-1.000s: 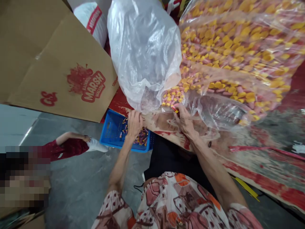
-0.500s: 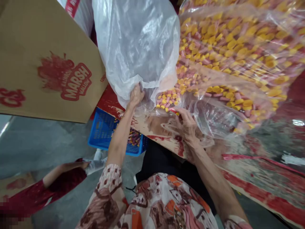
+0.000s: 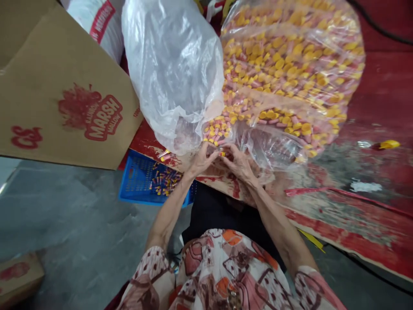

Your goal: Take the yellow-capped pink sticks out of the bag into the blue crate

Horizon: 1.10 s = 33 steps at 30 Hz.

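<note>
My left hand point(image 3: 200, 161) is at the edge of a heap of small pink pieces with yellow caps point(image 3: 217, 129), finger and thumb apart, its fingertips at the nearest pieces. Close on its right, my right hand point(image 3: 238, 162) pinches a small yellow-and-red piece point(image 3: 222, 153) between thumb and finger. Behind the right hand lies a large clear plastic bag point(image 3: 267, 144) full of the same kind of pieces, its mouth spilling onto the heap. A whitish translucent plastic bag point(image 3: 174, 60) stands beyond my left hand; its contents cannot be made out.
A blue plastic crate point(image 3: 129, 189) holding several small coloured pieces sits below the table's left edge. At left is a large cardboard box point(image 3: 41, 86) with red print. The worn red table point(image 3: 380, 99) carries a pink strip point(image 3: 309, 190) and a yellow piece point(image 3: 389, 144).
My left hand has let go of the whitish bag's edge and moved right to the heap. My right hand has shifted slightly left. A co-worker's arm at lower left has gone from view.
</note>
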Tool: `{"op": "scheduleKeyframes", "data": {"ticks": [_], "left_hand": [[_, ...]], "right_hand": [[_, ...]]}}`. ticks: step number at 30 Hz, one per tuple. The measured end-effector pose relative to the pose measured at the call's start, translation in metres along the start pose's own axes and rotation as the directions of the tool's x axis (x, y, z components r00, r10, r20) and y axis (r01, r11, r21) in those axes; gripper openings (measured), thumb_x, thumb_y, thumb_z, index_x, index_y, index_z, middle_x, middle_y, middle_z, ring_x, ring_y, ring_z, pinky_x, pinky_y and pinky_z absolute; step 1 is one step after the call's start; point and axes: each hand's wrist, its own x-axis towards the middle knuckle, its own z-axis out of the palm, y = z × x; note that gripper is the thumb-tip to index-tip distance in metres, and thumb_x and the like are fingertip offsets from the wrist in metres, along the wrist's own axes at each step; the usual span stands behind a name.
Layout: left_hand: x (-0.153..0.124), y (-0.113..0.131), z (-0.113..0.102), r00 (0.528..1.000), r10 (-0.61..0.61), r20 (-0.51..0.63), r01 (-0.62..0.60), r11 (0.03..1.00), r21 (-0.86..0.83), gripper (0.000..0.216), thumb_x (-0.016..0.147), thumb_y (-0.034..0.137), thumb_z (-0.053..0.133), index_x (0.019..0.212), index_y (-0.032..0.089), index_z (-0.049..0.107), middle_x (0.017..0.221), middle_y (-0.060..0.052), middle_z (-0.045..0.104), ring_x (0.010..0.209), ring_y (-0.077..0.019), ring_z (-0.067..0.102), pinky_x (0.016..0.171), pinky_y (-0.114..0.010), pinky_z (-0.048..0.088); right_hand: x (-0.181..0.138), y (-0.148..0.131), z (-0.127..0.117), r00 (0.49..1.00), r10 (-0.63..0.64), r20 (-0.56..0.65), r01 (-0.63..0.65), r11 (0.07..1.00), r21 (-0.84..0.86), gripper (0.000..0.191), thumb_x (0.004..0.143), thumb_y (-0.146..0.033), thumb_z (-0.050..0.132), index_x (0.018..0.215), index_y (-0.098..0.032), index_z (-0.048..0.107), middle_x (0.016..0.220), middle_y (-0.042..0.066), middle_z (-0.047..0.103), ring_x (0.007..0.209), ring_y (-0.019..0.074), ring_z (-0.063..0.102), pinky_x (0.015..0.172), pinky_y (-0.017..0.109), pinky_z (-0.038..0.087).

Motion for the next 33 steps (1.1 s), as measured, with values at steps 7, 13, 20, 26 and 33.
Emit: {"op": "scheduleKeyframes", "data": {"ticks": [7,13,20,26,33], "left_hand": [[0.023,0.002,0.029,0.977,0.123,0.174,-0.194,0.851,0.488,0.031,0.110,0.024,0.060,0.139,0.019,0.070,0.141,-0.020,0.078,0.125,-0.0348,0.080,0.106,-0.044,0.065],[0.015,0.013,0.024,0.987,0.092,0.131,-0.150,0.818,0.555,0.025,0.114,0.026,0.057,0.135,0.021,0.070,0.123,-0.013,0.083,0.112,-0.0298,0.082,0.093,-0.037,0.063],[0.012,0.022,0.031,0.989,0.042,0.144,-0.119,0.805,0.581,0.037,0.110,0.019,0.061,0.147,0.019,0.067,0.116,-0.010,0.083,0.109,-0.0251,0.082,0.092,-0.030,0.060],[0.005,0.036,0.023,0.987,0.052,0.152,-0.138,0.756,0.640,0.022,0.109,0.020,0.061,0.127,0.018,0.073,0.115,-0.013,0.082,0.098,-0.0270,0.081,0.081,-0.033,0.056],[-0.001,0.037,0.026,0.988,0.143,0.060,-0.150,0.778,0.610,0.016,0.108,0.018,0.062,0.120,0.019,0.072,0.112,-0.013,0.081,0.102,-0.0271,0.079,0.082,-0.033,0.056]], "right_hand": [[-0.011,0.002,-0.057,0.871,-0.115,-0.478,-0.148,0.865,-0.480,0.029,0.107,-0.021,0.046,0.105,-0.027,0.074,0.108,0.014,0.077,0.106,0.0330,0.074,0.097,0.052,0.063],[0.010,0.014,-0.118,0.881,-0.104,-0.461,-0.211,0.786,-0.581,0.032,0.103,-0.020,0.046,0.105,-0.026,0.077,0.117,0.017,0.080,0.118,0.0360,0.071,0.111,0.059,0.058],[0.044,0.005,-0.126,0.875,-0.207,-0.437,-0.153,0.738,-0.657,0.033,0.107,-0.021,0.046,0.113,-0.025,0.078,0.120,0.015,0.077,0.125,0.0340,0.069,0.113,0.054,0.056],[0.054,0.040,-0.126,0.923,0.070,-0.379,-0.323,0.678,-0.661,0.035,0.102,-0.018,0.045,0.122,-0.021,0.074,0.127,0.019,0.074,0.119,0.0338,0.066,0.106,0.050,0.057],[0.091,0.051,-0.135,0.903,0.110,-0.415,-0.399,0.570,-0.718,0.043,0.106,-0.027,0.052,0.145,-0.021,0.068,0.146,0.023,0.067,0.129,0.0391,0.066,0.103,0.051,0.056]]}}
